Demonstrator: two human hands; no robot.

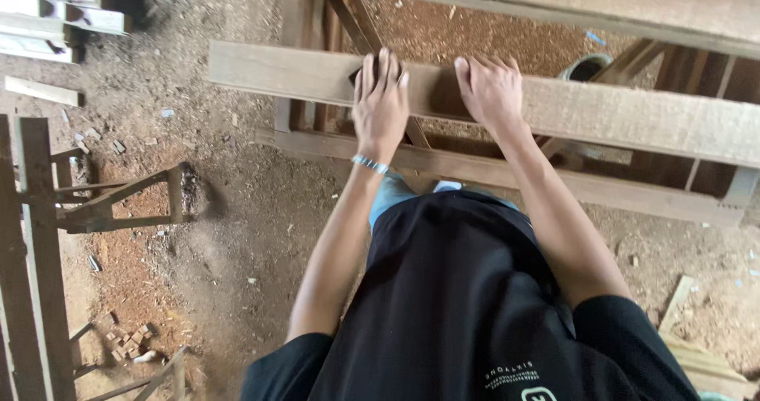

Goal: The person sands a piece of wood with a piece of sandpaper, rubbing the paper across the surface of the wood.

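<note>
Hands flat on a long plank

Palms down, both hands press on a long wooden plank (617, 116) that runs across the view from left to right, resting on a wooden frame (507, 175) above the floor. The left hand (380, 104) lies with its fingers spread and stretched over the far edge of the plank; a metal bracelet (370, 163) sits at its wrist. The right hand (491, 92) lies just beside it, flat too, its fingers curled a little over the far edge. Neither hand pinches or grips anything. A second plank (602, 5) runs along the top of the view, well apart from the hands. Below lies a dirt floor (237, 227) strewn with sawdust and wood scraps. At the left edge stands another wooden frame (103, 203). The person wears a black shirt (451, 314).
</note>
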